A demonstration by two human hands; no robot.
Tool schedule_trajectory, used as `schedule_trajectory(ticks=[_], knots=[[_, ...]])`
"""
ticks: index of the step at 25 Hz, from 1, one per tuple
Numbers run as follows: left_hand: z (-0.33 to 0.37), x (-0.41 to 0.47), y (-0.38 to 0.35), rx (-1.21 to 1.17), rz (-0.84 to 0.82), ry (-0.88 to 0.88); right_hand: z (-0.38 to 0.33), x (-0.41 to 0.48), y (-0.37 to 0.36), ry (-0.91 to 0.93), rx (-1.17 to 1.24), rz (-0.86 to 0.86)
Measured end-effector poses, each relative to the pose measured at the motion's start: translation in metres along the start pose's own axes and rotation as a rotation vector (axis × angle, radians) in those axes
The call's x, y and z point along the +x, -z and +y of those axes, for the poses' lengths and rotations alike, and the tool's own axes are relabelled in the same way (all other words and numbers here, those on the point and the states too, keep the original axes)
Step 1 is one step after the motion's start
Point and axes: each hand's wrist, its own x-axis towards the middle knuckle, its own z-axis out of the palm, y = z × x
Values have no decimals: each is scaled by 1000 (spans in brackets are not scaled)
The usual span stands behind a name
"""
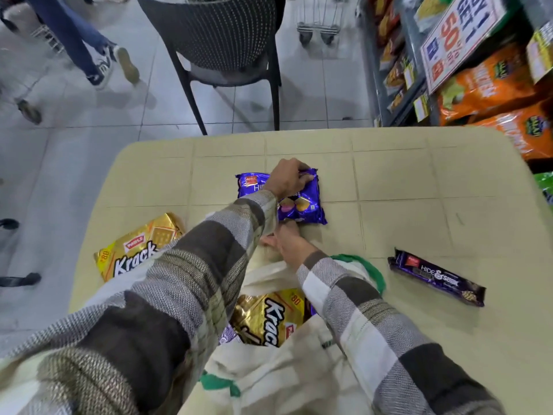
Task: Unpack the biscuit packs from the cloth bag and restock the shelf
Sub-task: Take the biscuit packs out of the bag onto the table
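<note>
A purple Hide & Seek biscuit pack (305, 205) lies flat on the beige table (419, 181). My left hand (288, 178) reaches over it, fingers closed on its far edge. My right hand (287, 242) sits just below the pack, holding the rim of the cream cloth bag (287, 378) with green handles. Inside the bag a gold Krack Jack pack (269, 316) shows. Another gold Krack Jack pack (134, 247) lies on the table at the left, partly under my sleeve. A slim dark purple Hide & Seek roll (437, 277) rests on the right.
A dark woven chair (227, 43) stands beyond the table. The shelf (398, 94) at the right holds orange snack bags (484, 85) and a promo sign (457, 34). Legs of people (86, 43) walk at the upper left. A trolley base (318, 28) stands behind.
</note>
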Motion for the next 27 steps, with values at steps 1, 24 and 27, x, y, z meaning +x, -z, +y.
schedule_trajectory(ticks=[1, 24, 27], knots=[[1, -3, -1, 21, -18, 11, 0, 3, 5, -114, 314, 102], [-13, -318, -37, -60, 121, 348, 70, -197, -3, 56, -505, 294], [-13, -313, -38, 94, 41, 405, 76, -198, -20, -76, -519, 262]])
